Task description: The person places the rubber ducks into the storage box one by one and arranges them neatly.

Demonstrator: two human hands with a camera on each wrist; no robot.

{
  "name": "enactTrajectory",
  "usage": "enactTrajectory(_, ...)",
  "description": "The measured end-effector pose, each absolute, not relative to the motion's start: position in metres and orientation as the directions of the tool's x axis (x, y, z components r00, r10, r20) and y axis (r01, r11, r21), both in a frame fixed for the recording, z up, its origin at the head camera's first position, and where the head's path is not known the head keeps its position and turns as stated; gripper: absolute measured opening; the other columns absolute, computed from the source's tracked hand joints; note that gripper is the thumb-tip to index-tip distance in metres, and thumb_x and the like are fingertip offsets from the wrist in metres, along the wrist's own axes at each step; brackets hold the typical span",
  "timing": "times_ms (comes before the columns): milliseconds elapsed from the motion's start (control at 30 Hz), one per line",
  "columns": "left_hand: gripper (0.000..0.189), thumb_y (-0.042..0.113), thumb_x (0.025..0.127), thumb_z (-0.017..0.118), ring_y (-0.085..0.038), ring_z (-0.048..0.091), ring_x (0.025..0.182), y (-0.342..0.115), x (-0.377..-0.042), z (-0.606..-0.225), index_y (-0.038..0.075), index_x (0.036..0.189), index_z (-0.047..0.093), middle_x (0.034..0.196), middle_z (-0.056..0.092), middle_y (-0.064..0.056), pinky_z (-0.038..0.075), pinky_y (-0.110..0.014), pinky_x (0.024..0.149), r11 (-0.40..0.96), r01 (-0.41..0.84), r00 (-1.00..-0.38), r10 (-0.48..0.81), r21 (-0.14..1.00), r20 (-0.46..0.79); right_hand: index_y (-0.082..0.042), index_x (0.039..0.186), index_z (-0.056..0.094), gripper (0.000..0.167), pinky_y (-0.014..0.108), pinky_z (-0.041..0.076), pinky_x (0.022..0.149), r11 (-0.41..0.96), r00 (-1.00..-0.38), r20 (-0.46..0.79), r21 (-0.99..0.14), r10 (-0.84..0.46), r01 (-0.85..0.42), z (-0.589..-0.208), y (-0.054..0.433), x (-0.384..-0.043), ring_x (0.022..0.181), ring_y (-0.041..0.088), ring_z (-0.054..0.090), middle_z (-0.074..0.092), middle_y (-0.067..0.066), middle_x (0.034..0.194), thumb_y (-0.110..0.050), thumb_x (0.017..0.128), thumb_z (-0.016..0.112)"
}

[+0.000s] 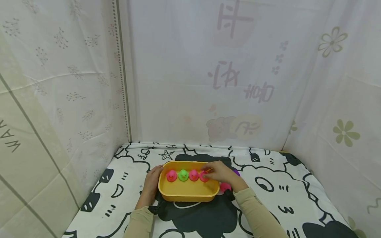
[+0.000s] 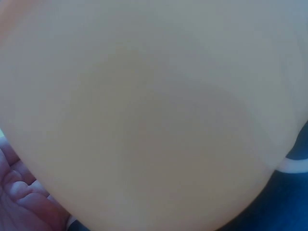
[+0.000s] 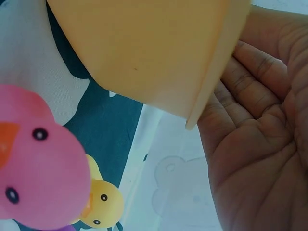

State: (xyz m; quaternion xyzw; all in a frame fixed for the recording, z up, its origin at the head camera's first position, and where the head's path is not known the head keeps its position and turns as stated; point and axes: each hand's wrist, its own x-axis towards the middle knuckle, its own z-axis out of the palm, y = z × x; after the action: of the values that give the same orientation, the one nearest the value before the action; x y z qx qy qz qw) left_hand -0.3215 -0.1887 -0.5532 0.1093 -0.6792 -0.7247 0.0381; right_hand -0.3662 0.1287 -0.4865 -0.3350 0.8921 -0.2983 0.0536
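A yellow plastic basin [image 1: 190,197] holds a row of rubber ducks: a pink duck [image 1: 171,176], a green duck [image 1: 183,175], a second pink duck [image 1: 193,175] and another pink duck [image 1: 203,177] at the right end. My left hand [image 1: 152,181] grips the basin's left side near its far corner; the outer wall fills the left wrist view, with part of the palm [image 2: 29,202] at lower left. Reaching over the right rim, my right hand [image 1: 221,173] pinches the right-end pink duck. In the right wrist view the basin wall hides these fingertips.
Outside the basin on the right lie a pink duck [image 3: 43,159], a yellow duck [image 3: 106,202] and a purple thing [image 1: 236,172], partly hidden by the right arm. A white loop [image 1: 187,205] shows at the basin's near side. Fabric walls [image 1: 190,82] surround the patterned cloth [image 1: 268,205].
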Motion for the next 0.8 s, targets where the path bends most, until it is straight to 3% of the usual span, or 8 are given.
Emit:
enactTrajectory(300,0.049,0.046,0.101,0.052,-0.026,0.054,0.127,-0.190,-0.322,-0.553,0.013,0.135,0.062,0.139,0.058,-0.010,0.043,-0.045,0.111,-0.087,-0.094,-0.976,-0.190,0.992,-0.109,-0.007,0.122,0.071,0.032,0.042,0.057,0.092,0.563,-0.785,0.126,-0.630,-0.607,-0.536,-0.481,0.140,-0.363,0.106,0.025,0.068,0.071,0.007,0.116,-0.019,0.093,0.072)
enactTrajectory(800,0.047,0.044,0.101,0.052,-0.027,0.053,0.128,-0.190,-0.321,-0.553,0.012,0.135,0.062,0.139,0.058,-0.010,0.042,-0.045,0.111,-0.090,-0.096,-0.975,-0.192,0.991,-0.112,-0.010,0.126,0.069,0.035,0.036,0.058,0.090,0.576,-0.840,0.154,-0.663,-0.521,-0.479,-0.481,0.171,-0.363,0.110,0.024,0.068,0.069,0.007,0.123,-0.025,0.094,0.072)
